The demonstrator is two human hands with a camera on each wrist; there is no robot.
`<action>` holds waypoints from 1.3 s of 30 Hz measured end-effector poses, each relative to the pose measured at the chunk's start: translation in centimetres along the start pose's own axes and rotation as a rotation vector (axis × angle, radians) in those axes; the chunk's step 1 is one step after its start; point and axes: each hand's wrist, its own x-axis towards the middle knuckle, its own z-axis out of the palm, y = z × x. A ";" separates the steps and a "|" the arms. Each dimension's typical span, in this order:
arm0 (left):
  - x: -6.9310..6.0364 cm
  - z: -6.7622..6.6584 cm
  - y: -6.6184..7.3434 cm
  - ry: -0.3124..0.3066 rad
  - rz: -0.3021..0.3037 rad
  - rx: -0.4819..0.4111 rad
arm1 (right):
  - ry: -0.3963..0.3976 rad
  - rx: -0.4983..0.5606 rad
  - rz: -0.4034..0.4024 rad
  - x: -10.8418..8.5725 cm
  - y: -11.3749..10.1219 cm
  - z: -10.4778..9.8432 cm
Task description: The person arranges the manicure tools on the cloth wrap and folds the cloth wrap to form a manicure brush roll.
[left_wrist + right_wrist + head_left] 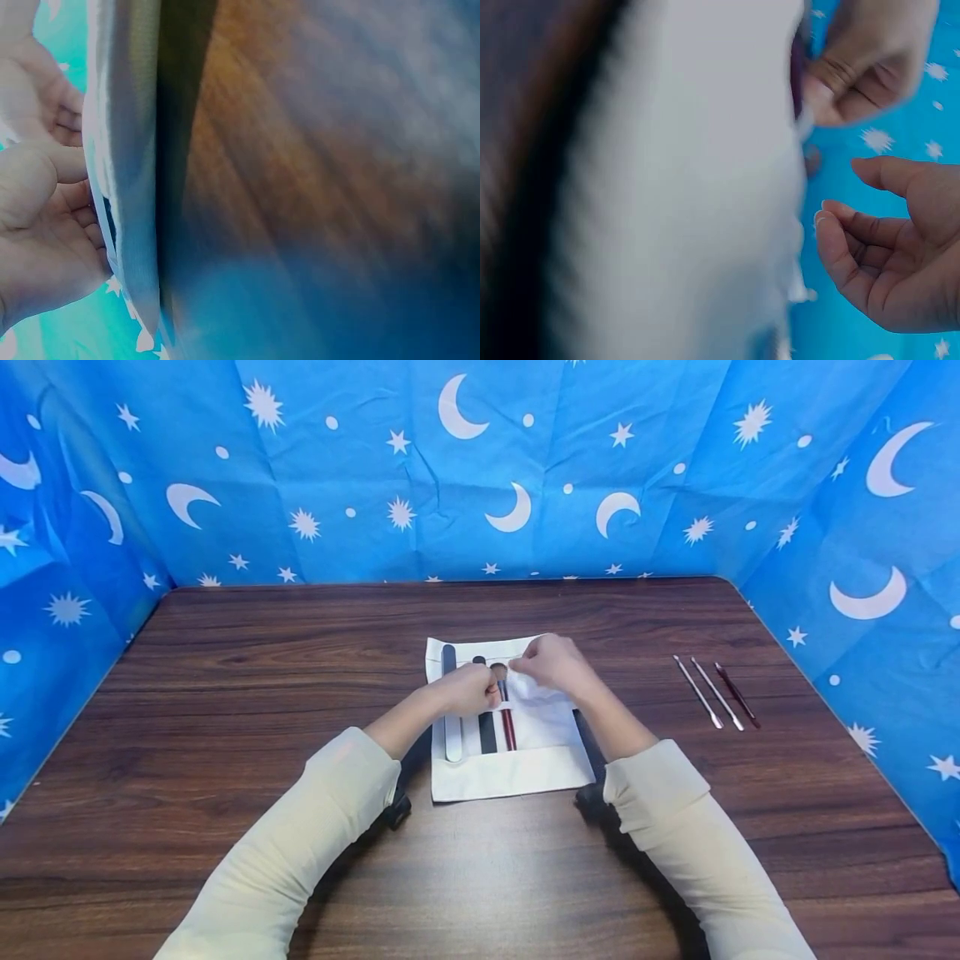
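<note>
Nearest us, two rolled cream cloth sleeves reach in over a dark brown wood-grain table. Between the forearms we see a flat white fabric pouch, spread open on the tabletop, its folded pocket along the near edge. Standing in the pouch, from left to right, we find a long grey-and-white nail file, a flat black stick and a makeup brush with a dark red handle, its bristles pointing away from us. A narrow white fabric strap crosses the brush.

The left hand lies over the file and the stick, fingers curled, thumb and finger pinching the strap beside the brush. Well to the right, we see two slim silver metal tools and one dark red tool side by side. The right hand hovers near the bristles; the right wrist view shows us a narrow gap between its bent fingers and thumb, holding nothing. Farthest off hangs a blue curtain printed with white moons and stars.
</note>
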 end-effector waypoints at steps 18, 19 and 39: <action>1.8 0.2 2.5 0.049 -0.088 -0.054 | 0.344 0.154 0.082 -6.3 9.7 -9.8; 1.9 0.2 2.6 0.047 -0.091 -0.042 | 0.345 0.147 0.092 -6.5 10.2 -10.0; 2.0 0.5 2.7 0.017 -0.068 0.021 | 0.104 -0.031 0.208 -4.2 17.7 -9.8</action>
